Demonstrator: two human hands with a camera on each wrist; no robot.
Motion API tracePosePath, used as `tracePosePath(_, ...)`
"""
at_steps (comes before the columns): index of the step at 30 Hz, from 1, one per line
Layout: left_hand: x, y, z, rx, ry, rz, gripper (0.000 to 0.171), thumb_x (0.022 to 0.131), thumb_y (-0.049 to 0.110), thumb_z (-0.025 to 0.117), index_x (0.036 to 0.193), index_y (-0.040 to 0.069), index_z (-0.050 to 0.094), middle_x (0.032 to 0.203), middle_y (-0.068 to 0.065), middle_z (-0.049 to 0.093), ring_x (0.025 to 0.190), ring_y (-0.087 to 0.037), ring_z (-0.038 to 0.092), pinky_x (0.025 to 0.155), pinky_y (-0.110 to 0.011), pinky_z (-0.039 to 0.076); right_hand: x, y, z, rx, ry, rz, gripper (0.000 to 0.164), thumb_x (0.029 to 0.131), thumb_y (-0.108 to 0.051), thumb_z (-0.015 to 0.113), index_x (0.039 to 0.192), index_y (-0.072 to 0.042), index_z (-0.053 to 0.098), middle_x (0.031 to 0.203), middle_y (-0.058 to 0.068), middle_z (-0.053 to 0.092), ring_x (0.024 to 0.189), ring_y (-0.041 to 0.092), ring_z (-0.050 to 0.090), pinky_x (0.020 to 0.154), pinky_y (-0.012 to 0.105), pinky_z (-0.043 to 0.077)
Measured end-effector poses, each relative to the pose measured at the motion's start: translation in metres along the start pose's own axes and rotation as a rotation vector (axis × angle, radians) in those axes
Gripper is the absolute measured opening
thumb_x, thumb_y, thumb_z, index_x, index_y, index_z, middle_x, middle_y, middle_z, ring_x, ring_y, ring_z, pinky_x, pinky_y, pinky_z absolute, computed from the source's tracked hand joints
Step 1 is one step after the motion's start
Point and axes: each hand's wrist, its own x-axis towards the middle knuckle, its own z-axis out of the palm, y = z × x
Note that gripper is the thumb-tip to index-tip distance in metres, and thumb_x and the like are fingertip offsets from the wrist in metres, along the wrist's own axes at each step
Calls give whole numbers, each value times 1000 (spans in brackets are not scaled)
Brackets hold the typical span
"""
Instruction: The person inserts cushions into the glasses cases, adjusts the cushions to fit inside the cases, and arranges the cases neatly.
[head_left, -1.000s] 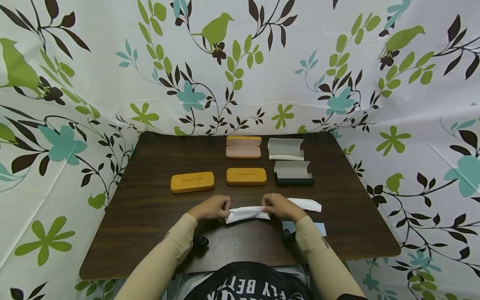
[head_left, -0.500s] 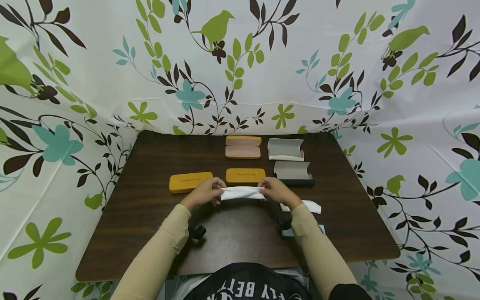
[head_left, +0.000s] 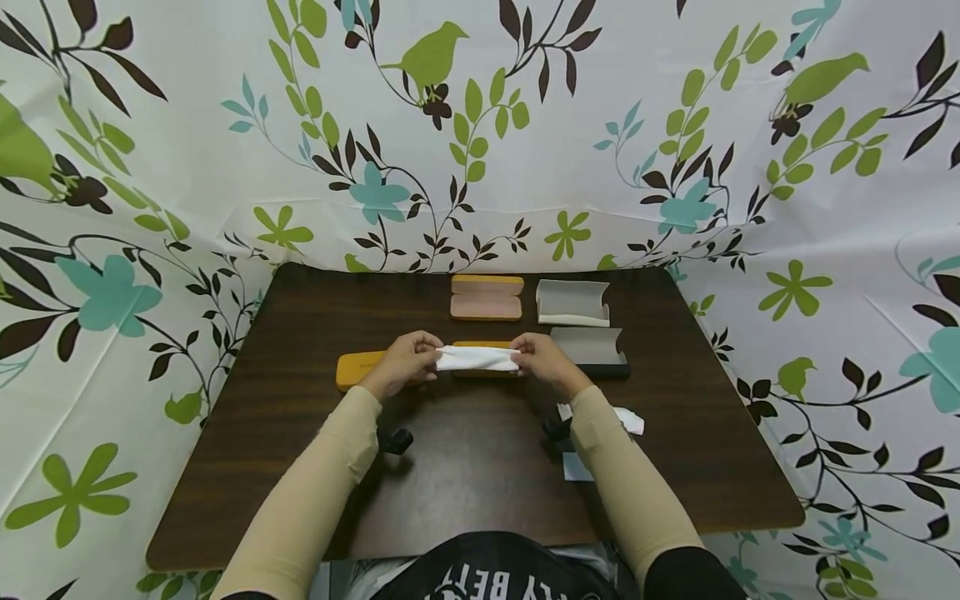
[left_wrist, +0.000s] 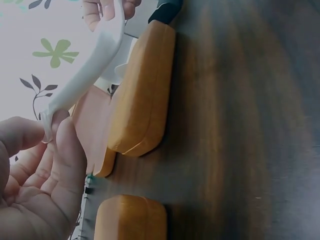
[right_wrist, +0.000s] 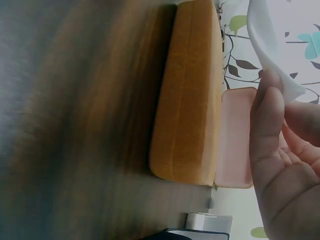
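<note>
Left hand [head_left: 405, 364] and right hand [head_left: 547, 361] each pinch one end of a long white cloth-like strip [head_left: 477, 358], strip is raised off dark wood-grain table [head_left: 480, 492], overlaps closed yellow oblong case [left_wrist: 142, 90] in head view, open pink-lined yellow case [head_left: 486, 307] behind.

A dark brown wooden tabletop [head_left: 480, 492] with rounded corners carries several cases. Near the middle of its far edge stands an open yellow case [head_left: 486, 308] with a pink lining, lid raised. Just beside it, toward the right far corner, is an open white case [head_left: 573, 307]; in front of that sits an open black case [head_left: 588, 346] with a pale grey lining. A closed yellow case [head_left: 356, 369] lies toward the left edge. Behind the far edge hangs a white curtain [head_left: 570, 150] printed with leaves, birds and flowers.
</note>
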Motion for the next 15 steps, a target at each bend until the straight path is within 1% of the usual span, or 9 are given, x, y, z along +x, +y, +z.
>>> tracePosePath(2, 8, 4, -2, -25, 18, -3, 22, 95, 7, 60, 116, 2, 57, 99, -13, 59, 77, -20, 59, 78, -46, 56, 8, -4, -4, 13, 6, 5, 20, 94, 1, 57, 114, 5, 59, 88, 13, 62, 71, 19, 65, 76, 47, 55)
tracePosePath(5, 17, 10, -5, -47, 38, -1, 23, 95, 7, 59, 117, 1, 56, 102, -13, 59, 79, -20, 59, 75, -41, 57, 19, -9, -11, 59, 17, 12, 19, 94, 2, 58, 112, 5, 60, 89, 12, 62, 73, 21, 64, 78, 47, 54)
tracePosePath(9, 26, 16, -8, -32, 65, 10, 25, 96, 10, 58, 119, 1, 55, 106, -14, 59, 83, -22, 60, 77, -41, 57, 30, -15, -17, 109, 34, 7, 17, 94, 2, 58, 111, 4, 61, 92, 12, 61, 78, 22, 63, 81, 46, 54)
tracePosePath(12, 30, 15, -8, -24, 79, -13, 25, 96, 12, 59, 119, 2, 57, 107, -15, 59, 85, -23, 61, 77, -40, 57, 35, -13, -16, 116, 42, 26, 17, 94, 0, 58, 111, 2, 61, 92, 12, 61, 78, 21, 62, 78, 41, 55)
tracePosePath(15, 35, 9, -7, -32, 75, -55, 25, 96, 13, 59, 119, 3, 59, 107, -15, 59, 85, -22, 61, 73, -34, 57, 38, -6, -15, 128, 49, 60, 18, 94, -1, 59, 112, 2, 61, 92, 11, 62, 77, 19, 63, 76, 37, 55)
